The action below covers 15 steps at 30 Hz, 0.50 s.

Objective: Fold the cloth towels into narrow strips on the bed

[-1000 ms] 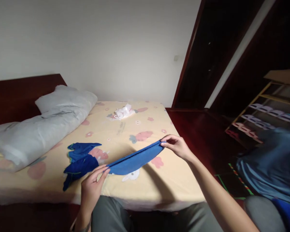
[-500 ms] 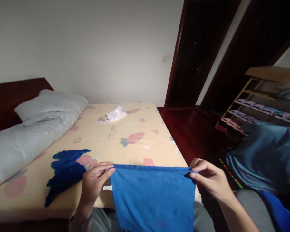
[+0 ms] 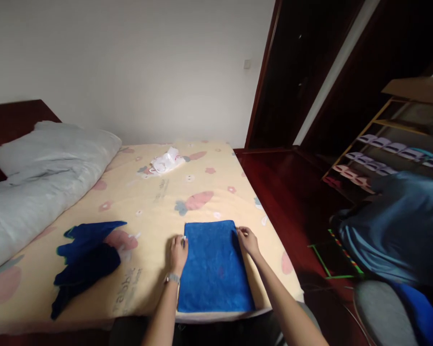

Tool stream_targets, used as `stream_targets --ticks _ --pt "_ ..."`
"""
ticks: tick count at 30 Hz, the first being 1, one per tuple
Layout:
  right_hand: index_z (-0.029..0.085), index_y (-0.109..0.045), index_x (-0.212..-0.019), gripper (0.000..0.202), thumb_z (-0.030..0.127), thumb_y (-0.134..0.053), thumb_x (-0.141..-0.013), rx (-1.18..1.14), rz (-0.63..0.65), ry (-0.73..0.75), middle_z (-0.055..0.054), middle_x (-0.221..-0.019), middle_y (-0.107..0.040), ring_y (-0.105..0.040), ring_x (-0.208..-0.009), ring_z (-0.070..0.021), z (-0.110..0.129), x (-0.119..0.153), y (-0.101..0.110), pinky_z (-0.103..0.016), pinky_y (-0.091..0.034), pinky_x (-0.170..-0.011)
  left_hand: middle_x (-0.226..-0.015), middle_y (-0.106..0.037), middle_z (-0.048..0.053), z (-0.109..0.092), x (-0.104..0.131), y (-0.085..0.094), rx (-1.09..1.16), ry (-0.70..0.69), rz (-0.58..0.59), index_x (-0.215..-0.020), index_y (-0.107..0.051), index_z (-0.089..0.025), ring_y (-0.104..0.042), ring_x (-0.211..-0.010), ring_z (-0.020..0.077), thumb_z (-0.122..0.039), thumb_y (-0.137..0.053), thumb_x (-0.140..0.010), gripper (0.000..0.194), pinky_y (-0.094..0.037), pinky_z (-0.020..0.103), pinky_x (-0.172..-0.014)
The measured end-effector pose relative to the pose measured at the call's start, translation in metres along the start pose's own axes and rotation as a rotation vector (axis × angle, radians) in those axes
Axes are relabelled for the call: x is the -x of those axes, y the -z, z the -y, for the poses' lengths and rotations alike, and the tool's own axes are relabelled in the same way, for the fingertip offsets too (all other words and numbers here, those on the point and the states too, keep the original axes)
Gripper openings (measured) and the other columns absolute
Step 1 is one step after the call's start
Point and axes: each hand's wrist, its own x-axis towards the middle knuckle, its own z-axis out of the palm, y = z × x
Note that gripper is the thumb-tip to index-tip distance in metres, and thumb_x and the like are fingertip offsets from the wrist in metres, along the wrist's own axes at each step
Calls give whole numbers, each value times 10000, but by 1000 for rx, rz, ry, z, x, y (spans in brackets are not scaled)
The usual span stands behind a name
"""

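Observation:
A blue towel (image 3: 216,269) lies spread flat on the near part of the bed, its front edge close to the mattress edge. My left hand (image 3: 178,252), with a watch on the wrist, grips the towel's left side by a small white tag. At the upper right side, my right hand (image 3: 248,241) pinches the towel's edge between thumb and fingers. Off to the left lies a crumpled dark blue cloth (image 3: 88,264), apart from both hands.
The bed has a yellow patterned sheet (image 3: 155,250). A grey quilt (image 3: 50,168) is heaped at the left, and a white plastic bag (image 3: 168,161) rests farther back. Right of the bed stand a shoe rack (image 3: 378,108), a blue-covered item (image 3: 386,230) and a grey seat (image 3: 382,307).
The towel, held up stretched between both hands before, now lies flat on the bed. My hands have moved forward and closer together along its sides. The view has shifted slightly.

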Motion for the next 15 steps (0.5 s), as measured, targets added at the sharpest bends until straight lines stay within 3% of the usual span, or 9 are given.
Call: stream_targets --ticks 2,4,7,10,15 --pt "221 -670 -880 442 636 -567 -769 85 61 19 -121 -936 -751 -706 -898 -308 -34 49 13 -396 -526 -807 -979 -669 150 25 64 0 -172 -5 -49 -947 -638 -183 -620 -987 300 -425 -472 -924 295 -466 430 -904" --pt "277 -654 -850 382 633 -519 -820 211 86 -59 -76 -861 -751 -717 -846 -311 -67 106 30 -372 -515 -741 -916 -656 122 46 127 6 -302 25 -55 -917 -616 -204 -615 -911 293 -484 -451 -933 325 -460 416 -850" --pt "317 -607 -785 347 656 -534 -798 324 143 -219 -25 -736 -723 -717 -740 -307 -100 179 49 -353 -488 -651 -832 -626 76 61 184 21 -341 39 15 -837 -564 -238 -609 -818 259 -489 -419 -953 313 -449 379 -791" --pt "299 -601 -728 383 667 -515 -790 284 155 -283 -13 -649 -691 -692 -660 -277 -108 209 52 -337 -482 -635 -762 -602 53 60 190 32 -279 17 112 -737 -491 -250 -618 -773 232 -458 -394 -965 323 -448 341 -762" --pt "234 -556 -588 507 724 -533 -717 92 68 -228 -25 -539 -615 -613 -556 -232 -96 197 45 -321 -475 -573 -782 -682 39 50 167 40 -210 196 332 -823 -538 -242 -672 -730 215 -345 -477 -905 145 -438 286 -649"
